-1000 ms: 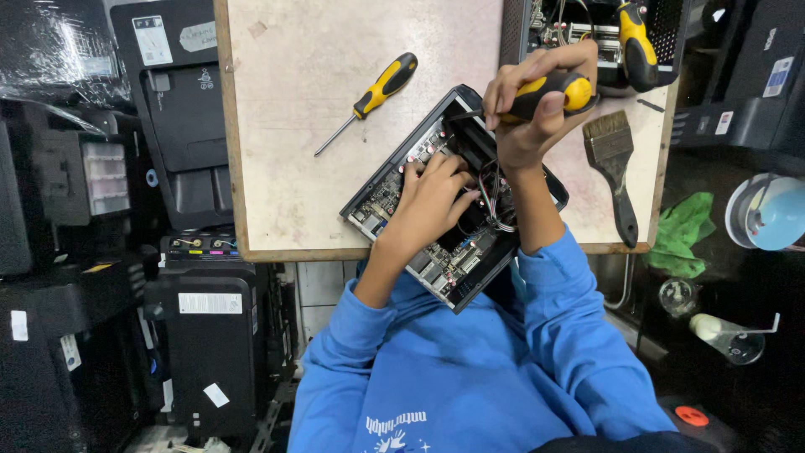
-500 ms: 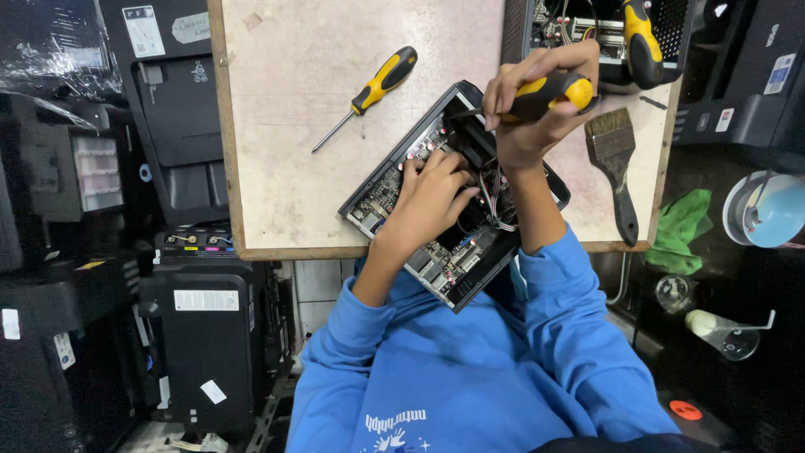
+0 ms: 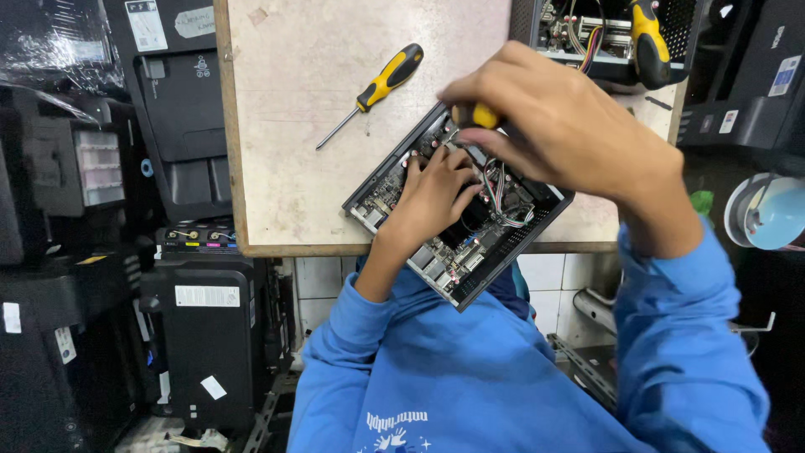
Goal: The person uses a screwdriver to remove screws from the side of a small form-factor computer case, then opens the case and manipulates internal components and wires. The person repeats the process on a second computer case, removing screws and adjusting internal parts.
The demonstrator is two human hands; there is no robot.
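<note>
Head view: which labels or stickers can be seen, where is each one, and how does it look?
White label: a wide rectangle on the black machine lower left.
White sticker: small, tilted, lower on the same machine.
White label: an upright rectangle on the dark printer, top left.
Pale handwritten sticker: just to its right.
Pale label: on black equipment, far right.
</note>
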